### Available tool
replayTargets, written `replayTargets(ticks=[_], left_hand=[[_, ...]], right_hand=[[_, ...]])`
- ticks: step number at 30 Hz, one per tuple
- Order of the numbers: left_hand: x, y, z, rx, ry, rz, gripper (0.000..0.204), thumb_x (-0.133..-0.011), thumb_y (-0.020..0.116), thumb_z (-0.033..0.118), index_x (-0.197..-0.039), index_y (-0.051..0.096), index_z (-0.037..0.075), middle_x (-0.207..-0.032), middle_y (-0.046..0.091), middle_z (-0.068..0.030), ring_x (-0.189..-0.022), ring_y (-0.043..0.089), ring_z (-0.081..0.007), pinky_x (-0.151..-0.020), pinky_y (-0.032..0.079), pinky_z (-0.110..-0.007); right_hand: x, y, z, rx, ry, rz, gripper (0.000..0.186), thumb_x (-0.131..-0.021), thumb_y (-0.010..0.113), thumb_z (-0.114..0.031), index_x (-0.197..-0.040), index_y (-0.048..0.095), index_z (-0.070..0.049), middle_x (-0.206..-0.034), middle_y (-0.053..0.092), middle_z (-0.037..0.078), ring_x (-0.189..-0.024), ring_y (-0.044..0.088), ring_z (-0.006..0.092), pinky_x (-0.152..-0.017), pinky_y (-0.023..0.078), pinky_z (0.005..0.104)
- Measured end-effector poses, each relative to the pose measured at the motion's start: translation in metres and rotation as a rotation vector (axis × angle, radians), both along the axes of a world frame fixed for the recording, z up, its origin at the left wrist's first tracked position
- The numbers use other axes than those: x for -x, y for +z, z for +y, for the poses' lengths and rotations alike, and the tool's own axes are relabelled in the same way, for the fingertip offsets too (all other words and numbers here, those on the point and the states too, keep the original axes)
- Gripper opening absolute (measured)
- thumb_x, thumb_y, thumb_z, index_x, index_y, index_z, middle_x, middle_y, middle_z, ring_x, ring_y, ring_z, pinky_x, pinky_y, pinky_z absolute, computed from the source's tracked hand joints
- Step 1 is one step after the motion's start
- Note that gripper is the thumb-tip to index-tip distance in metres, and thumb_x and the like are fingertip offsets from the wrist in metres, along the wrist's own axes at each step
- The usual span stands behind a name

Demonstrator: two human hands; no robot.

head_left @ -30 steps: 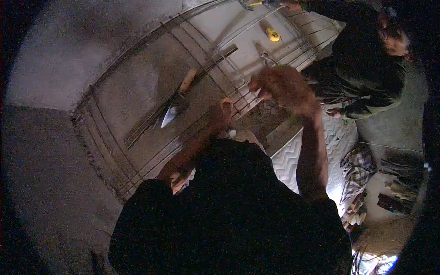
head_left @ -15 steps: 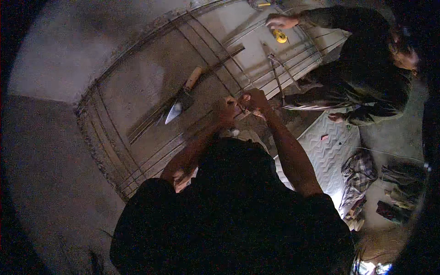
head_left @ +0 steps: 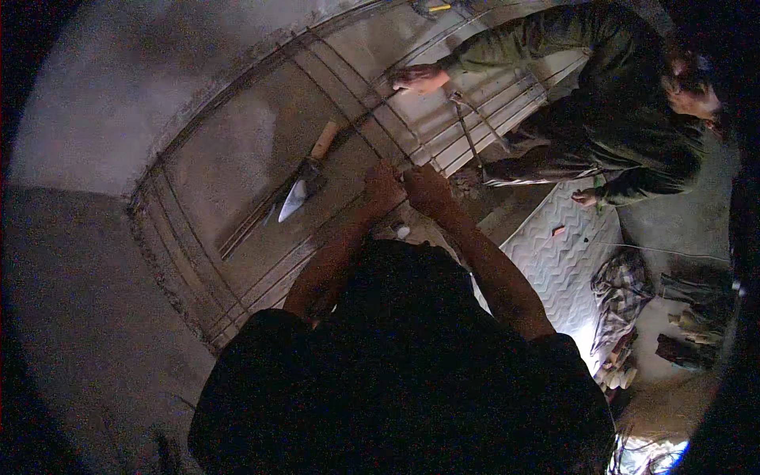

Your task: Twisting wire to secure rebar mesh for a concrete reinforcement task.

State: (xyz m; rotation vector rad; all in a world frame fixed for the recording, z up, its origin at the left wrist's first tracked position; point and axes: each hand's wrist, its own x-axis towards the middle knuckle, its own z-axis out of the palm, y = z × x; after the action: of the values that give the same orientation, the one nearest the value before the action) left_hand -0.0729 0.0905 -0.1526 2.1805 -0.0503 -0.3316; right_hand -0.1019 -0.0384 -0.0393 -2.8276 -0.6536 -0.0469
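Metal rods (head_left: pixel 339 109), head view: crossed in a grid. Left hand (head_left: pixel 384 188) and right hand (head_left: pixel 427 190) side by side at a near-edge crossing, knuckles up; in dim light, impossible to tell either grip as clamped on rod or loose. Trowel (head_left: pixel 294 199) lying to the left; co-worker's hand (head_left: pixel 421 78) beyond, above the grid.

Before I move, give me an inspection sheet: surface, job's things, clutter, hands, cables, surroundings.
Surface: grey-brown slab, dimly lit.
Job's things: crossing metal rods over the slab; trowel with wooden handle, unheld.
Clutter: long-handled metal tool beside a co-worker's leg; yellow-handled tool at the top.
Hands: left hand and right hand close together at the rods; grip unclear.
Cables: thin pale cord at right.
Surroundings: co-worker reaching over the rods; white quilted sheet; checked cloth.
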Motion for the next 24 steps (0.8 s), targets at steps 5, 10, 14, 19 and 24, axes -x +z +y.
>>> replayTargets(ticks=[5, 10, 14, 19, 24], left_hand=[[0.01, 0.013, 0.013, 0.002, -0.038, -0.287, 0.023, -0.082, 0.057, 0.025, -0.082, 0.052, 0.003, -0.077, 0.053, -0.013, -0.072, 0.052, -0.0261, -0.065, 0.043, -0.039], [0.017, 0.049, 0.021, 0.063, 0.035, -0.25, 0.022, -0.084, 0.054, 0.024, -0.086, 0.051, 0.002, -0.08, 0.053, -0.0131, -0.072, 0.052, -0.0259, -0.067, 0.043, -0.039], [0.018, 0.076, 0.039, 0.125, -0.216, -0.126, 0.023, -0.087, 0.051, 0.025, -0.092, 0.051, 0.003, -0.085, 0.054, -0.0135, -0.077, 0.052, -0.0268, -0.074, 0.042, -0.042], [0.001, -0.065, 0.015, 0.422, -0.209, -0.11, 0.026, -0.09, 0.047, 0.027, -0.1, 0.052, 0.002, -0.094, 0.054, -0.0152, -0.088, 0.052, -0.0259, -0.082, 0.039, -0.042], [-0.014, -0.055, -0.001, -0.431, -0.386, -0.182, 0.036, -0.094, 0.043, 0.026, -0.117, 0.049, -0.001, -0.112, 0.052, -0.0161, -0.098, 0.05, -0.0244, -0.09, 0.037, -0.041]], right_hand=[[-0.005, 0.019, 0.015, 0.177, 0.088, 0.149, 0.018, -0.08, 0.054, -0.016, -0.09, 0.061, -0.004, -0.08, 0.061, 0.016, -0.077, 0.059, 0.0337, -0.068, 0.051, 0.0437], [-0.013, 0.045, 0.031, 0.104, -0.123, 0.314, 0.021, -0.078, 0.055, -0.022, -0.075, 0.062, -0.002, -0.073, 0.061, 0.019, -0.07, 0.062, 0.0355, -0.062, 0.051, 0.0441], [-0.028, -0.028, -0.004, 0.426, -0.012, 0.362, 0.025, -0.082, 0.053, -0.034, -0.095, 0.064, -0.015, -0.074, 0.063, 0.014, -0.068, 0.064, 0.0293, -0.06, 0.053, 0.0421], [-0.026, -0.001, 0.017, -0.115, -0.371, 0.886, 0.025, -0.079, 0.06, -0.03, -0.083, 0.068, -0.006, -0.072, 0.064, 0.008, -0.062, 0.061, 0.0219, -0.056, 0.048, 0.0366], [-0.021, -0.008, -0.021, 0.043, 0.218, 0.465, 0.023, -0.079, 0.058, -0.03, -0.084, 0.065, -0.009, -0.072, 0.062, 0.01, -0.067, 0.06, 0.0261, -0.063, 0.048, 0.0381]])
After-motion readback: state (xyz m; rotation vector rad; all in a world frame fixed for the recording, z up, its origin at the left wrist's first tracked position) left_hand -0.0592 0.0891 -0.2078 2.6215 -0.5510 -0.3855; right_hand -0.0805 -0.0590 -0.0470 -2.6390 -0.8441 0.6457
